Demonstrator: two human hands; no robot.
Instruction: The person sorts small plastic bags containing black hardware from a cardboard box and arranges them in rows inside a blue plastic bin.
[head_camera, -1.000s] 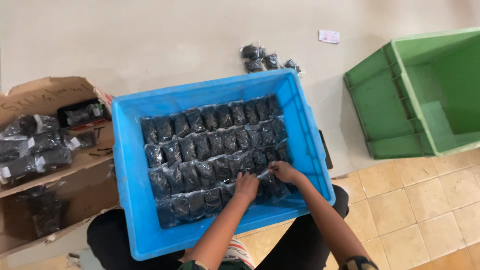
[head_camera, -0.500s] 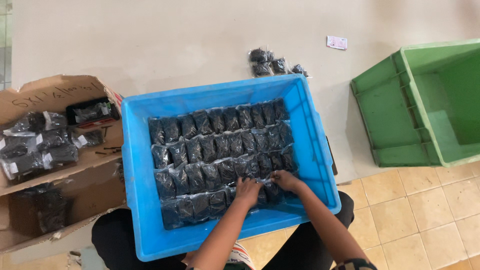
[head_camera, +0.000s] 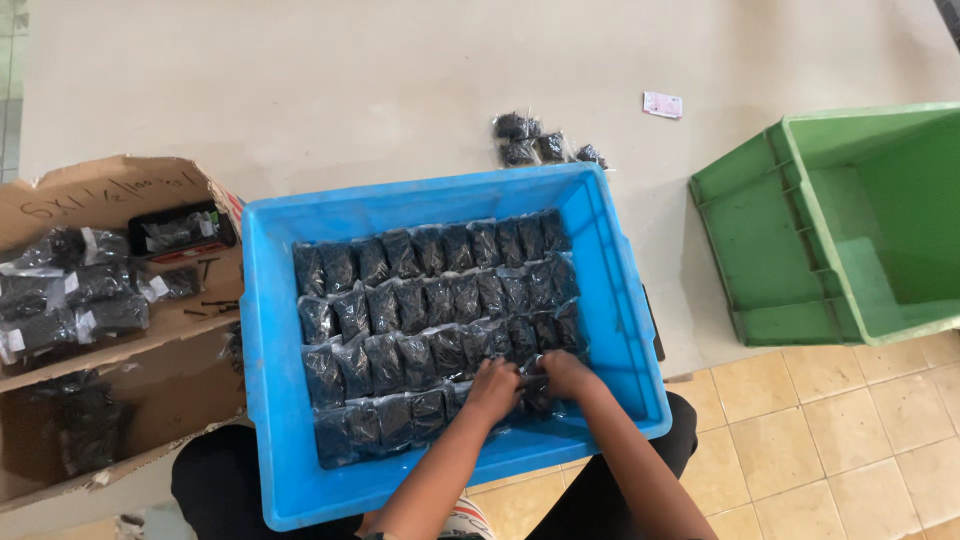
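A blue plastic crate (head_camera: 268, 360) rests on my lap, packed with rows of small clear packets of black parts (head_camera: 430, 300). Both hands are down in the nearest row at the crate's front right. My left hand (head_camera: 493, 386) presses on the packets there, fingers curled over them. Close beside it, my right hand (head_camera: 565, 374) pushes against a packet (head_camera: 533, 392) wedged between the two hands. Whether either hand grips that packet or only presses it is hard to make out.
An open cardboard box (head_camera: 110, 190) with more bagged black parts stands at the left. A few loose packets (head_camera: 540, 148) and a small paper slip (head_camera: 662, 104) lie on the grey floor beyond the crate. A green crate (head_camera: 780, 250) stands at the right, tiles below it.
My hands have drawn closer together and sunk a little lower into the front row. The camera view has shifted slightly, so the crate sits lower in the picture.
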